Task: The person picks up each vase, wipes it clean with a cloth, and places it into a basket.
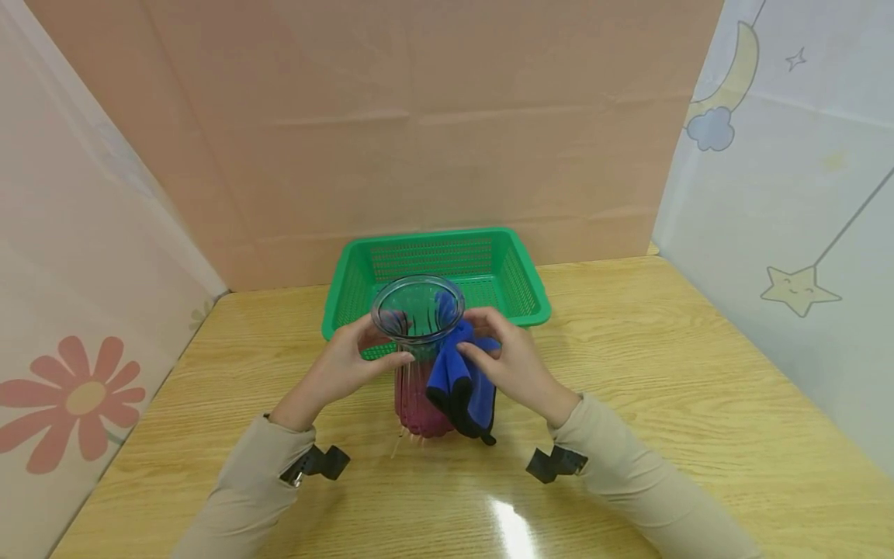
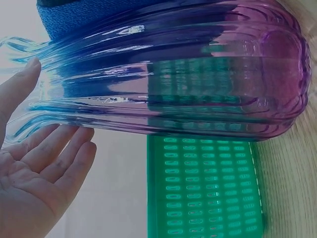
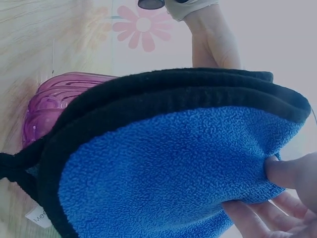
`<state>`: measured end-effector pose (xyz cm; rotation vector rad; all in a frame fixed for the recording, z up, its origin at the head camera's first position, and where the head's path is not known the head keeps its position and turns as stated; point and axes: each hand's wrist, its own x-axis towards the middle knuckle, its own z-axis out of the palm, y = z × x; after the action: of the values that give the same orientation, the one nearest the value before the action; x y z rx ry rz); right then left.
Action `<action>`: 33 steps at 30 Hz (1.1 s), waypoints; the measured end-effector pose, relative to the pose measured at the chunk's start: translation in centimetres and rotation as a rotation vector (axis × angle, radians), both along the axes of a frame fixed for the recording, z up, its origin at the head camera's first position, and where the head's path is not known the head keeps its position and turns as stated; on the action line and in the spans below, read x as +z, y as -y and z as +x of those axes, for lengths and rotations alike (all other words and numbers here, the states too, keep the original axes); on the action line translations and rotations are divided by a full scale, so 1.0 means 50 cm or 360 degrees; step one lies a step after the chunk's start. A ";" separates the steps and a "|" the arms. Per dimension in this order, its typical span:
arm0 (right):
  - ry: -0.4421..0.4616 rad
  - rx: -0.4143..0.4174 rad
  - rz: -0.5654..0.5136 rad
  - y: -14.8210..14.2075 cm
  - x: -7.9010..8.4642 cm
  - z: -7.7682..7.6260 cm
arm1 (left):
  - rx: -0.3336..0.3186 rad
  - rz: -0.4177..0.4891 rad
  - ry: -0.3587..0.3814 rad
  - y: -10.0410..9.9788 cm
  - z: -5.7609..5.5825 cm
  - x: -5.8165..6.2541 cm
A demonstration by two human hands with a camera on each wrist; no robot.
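Observation:
A ribbed glass vase (image 1: 414, 392), clear bluish at its flared mouth and purple-pink at the base, stands upright on the table. My left hand (image 1: 344, 362) holds its neck from the left, thumb in front; the left wrist view shows the thumb and fingers on either side of the neck of the vase (image 2: 198, 94). On the other side, my right hand (image 1: 515, 363) pinches a blue towel (image 1: 482, 392) with black edging against the vase's neck. Folds of the towel (image 3: 158, 163) hang down and hide part of the vase in the right wrist view.
Right behind the vase sits a green perforated plastic basket (image 1: 527, 283) on the wood-grain table (image 1: 628, 349). A peach-coloured backdrop (image 1: 419, 155) rises at the back, with printed sheets at both sides.

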<state>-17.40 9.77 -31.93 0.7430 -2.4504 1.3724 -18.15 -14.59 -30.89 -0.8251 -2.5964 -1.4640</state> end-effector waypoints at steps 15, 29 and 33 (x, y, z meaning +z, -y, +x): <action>-0.0015 0.0063 0.0076 -0.005 -0.022 0.001 | 0.0032 -0.0009 0.0014 -0.001 0.004 0.001; 0.0004 0.0110 0.0166 -0.013 -0.037 0.000 | 0.0041 -0.0018 0.0028 -0.001 0.005 0.004; 0.0033 0.0109 0.0196 -0.014 -0.039 0.000 | 0.0041 -0.0016 0.0033 -0.001 0.005 0.005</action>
<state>-17.42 10.48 -33.87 0.8521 -2.5670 1.2674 -17.92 -14.57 -30.66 -0.7783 -2.6216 -1.4617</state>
